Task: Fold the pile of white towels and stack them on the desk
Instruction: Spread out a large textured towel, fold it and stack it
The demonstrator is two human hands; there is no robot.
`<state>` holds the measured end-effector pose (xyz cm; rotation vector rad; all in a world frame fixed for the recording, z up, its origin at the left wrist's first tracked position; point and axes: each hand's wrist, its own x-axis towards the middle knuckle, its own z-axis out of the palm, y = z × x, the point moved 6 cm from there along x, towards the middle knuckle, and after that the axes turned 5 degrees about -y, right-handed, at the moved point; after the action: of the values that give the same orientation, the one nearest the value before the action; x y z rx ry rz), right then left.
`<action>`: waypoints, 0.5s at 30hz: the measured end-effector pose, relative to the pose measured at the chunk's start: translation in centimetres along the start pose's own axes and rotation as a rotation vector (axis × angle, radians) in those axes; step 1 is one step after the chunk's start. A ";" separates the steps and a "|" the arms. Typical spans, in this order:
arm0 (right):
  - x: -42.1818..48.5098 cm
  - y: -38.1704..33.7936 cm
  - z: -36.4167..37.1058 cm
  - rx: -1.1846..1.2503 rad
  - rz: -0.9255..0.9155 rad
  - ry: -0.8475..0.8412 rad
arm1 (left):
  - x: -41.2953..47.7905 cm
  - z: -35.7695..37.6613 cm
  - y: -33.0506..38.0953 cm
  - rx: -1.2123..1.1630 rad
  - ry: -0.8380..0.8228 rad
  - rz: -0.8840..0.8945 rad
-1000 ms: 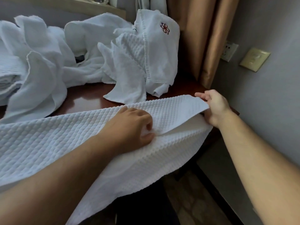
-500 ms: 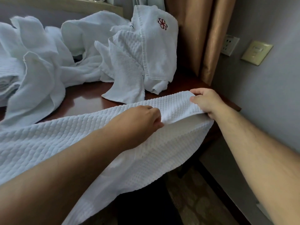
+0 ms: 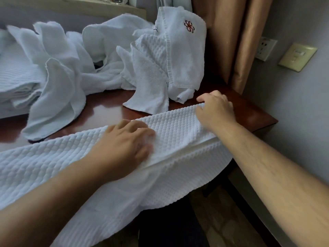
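Your waffle-weave towel lies across the near edge of the dark wooden desk. It is white with a raised grid texture, and it is doubled over so that an upper layer sits on a lower one that droops off the desk front toward you. Your right hand grips its far right corner, fingers curled over the edge. Your left hand rests on the upper layer near the middle; it is blurred, but the fingers seem spread and flat, pressing rather than pinching. Behind, the pile of unfolded white towels is heaped on the desk. At its right end a terry towel with a red embroidered emblem stands draped, beside the tan curtain. Folded towels are stacked at far left.
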<state>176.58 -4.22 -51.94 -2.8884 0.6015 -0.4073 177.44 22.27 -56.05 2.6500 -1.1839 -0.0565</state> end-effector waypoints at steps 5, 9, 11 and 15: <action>-5.3 -10.0 4.3 0.081 -0.242 -0.260 | -5.9 -1.1 -5.1 0.136 -0.075 -0.198; -7.8 -13.4 7.0 0.003 -0.244 -0.447 | -13.4 -2.2 -10.6 0.140 -0.020 -0.506; -8.5 -15.1 7.3 -0.004 -0.278 -0.478 | -17.5 -2.5 -13.0 0.155 -0.011 -0.658; -11.1 -21.2 8.3 -0.019 -0.496 -0.526 | -20.9 -2.7 -15.3 0.108 -0.026 -0.745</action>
<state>177.05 20.41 -57.89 -2.9469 -0.1960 0.3087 174.93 48.13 -58.21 3.0326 -0.1499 -0.1562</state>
